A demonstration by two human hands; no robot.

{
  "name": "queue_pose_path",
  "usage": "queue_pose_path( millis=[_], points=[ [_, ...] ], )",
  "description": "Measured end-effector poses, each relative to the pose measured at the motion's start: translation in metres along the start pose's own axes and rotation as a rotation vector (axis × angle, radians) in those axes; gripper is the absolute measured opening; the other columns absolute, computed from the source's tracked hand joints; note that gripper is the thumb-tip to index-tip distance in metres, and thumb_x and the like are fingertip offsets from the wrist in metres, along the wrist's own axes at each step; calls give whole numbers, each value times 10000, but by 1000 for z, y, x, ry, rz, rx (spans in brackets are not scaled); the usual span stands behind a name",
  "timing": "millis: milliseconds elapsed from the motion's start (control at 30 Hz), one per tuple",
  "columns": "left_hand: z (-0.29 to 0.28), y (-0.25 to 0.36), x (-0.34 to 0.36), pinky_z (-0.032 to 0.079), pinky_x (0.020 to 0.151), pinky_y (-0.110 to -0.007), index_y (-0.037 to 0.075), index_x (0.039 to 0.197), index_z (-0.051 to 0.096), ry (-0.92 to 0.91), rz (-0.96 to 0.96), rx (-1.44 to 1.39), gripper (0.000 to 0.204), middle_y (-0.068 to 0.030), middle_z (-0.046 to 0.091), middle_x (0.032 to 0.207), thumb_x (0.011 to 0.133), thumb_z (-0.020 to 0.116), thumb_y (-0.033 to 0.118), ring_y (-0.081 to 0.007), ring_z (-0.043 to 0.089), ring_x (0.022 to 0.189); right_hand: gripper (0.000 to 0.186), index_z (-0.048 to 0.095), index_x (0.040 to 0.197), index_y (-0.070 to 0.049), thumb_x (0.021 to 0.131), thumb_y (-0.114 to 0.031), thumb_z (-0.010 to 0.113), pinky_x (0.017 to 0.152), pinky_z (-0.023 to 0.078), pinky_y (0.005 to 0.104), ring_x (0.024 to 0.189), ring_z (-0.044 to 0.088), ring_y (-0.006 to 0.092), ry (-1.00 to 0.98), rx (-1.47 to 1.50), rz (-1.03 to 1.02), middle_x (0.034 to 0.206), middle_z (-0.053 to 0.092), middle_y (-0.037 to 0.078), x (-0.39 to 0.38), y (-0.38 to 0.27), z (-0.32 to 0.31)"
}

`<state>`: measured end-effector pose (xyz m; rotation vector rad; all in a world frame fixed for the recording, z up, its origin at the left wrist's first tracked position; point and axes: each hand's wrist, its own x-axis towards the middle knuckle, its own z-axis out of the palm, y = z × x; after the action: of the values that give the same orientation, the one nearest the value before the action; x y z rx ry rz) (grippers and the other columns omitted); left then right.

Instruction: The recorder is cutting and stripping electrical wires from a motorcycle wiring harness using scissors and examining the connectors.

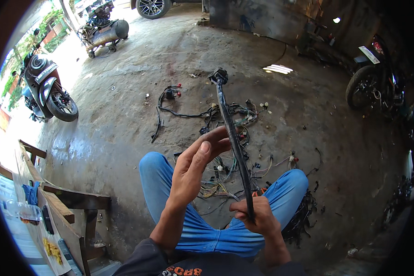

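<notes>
A black-taped wiring harness branch [235,145] rises in front of me, with a black connector [219,76] at its far end. My right hand [261,217] is closed round its near end. My left hand [192,168] has its fingers stretched out and its thumb raised; the fingertips pass behind the harness, and whether they touch it I cannot tell. Something orange [258,192] shows just beyond my right fist, too covered to name. On the ground past my knees lie more loose wires [221,187] in several colours, with small plugs.
A pile of black scraps [302,216] lies by my right knee. On the left stands a wooden bench [76,198] with a clear plastic box [30,211]. Farther off are a scooter [48,87], a tank compressor [106,37] and a motorcycle [375,83].
</notes>
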<state>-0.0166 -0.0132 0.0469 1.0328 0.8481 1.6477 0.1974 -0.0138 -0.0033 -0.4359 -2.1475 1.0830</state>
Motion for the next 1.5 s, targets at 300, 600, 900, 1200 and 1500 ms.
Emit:
queue_pose_path(
  millis=[300, 600, 900, 1200, 1500],
  points=[
    [7, 3, -4, 487, 1029, -453, -87, 1331, 524, 57, 44, -51, 436, -249, 631, 1249, 1059, 460, 248, -336, 653, 1148, 206, 684, 974, -38, 842, -175, 762, 567, 479, 375, 618, 637, 307, -99, -52, 74, 697, 624, 104, -9, -1, 2],
    [0, 7, -21, 529, 951, -440, -77, 1236, 576, 122, 15, -41, 377, -235, 672, 1157, 1045, 514, 242, -320, 692, 1049, 219, 700, 987, -39, 791, -96, 778, 592, 493, 380, 640, 642, 271, -19, -108, 116, 756, 672, 92, -17, 13, 6],
    [11, 0, -32, 578, 879, -435, -59, 1174, 585, 125, -56, -162, 328, -209, 666, 1089, 1015, 588, 227, -299, 703, 966, 269, 711, 1060, -54, 835, -194, 759, 653, 477, 381, 725, 603, 253, -19, -110, 264, 841, 688, 80, -15, 25, 13],
    [20, -7, -35, 587, 885, -415, -47, 1149, 576, 100, -115, -173, 280, -182, 686, 1070, 975, 656, 158, -267, 704, 997, 570, 569, 1281, -69, 820, -306, 805, 695, 484, 356, 774, 630, 208, -10, -67, 295, 814, 678, 48, -24, 35, 14],
    [24, -22, -40, 584, 885, -349, -42, 1087, 571, 10, -191, 52, 221, -136, 683, 1048, 943, 690, 77, -203, 689, 1004, 498, 441, 1307, 0, 895, -39, 718, 609, 507, 235, 678, 637, 110, 404, 622, 444, 789, 645, 70, -35, 6, 45]
  ],
)
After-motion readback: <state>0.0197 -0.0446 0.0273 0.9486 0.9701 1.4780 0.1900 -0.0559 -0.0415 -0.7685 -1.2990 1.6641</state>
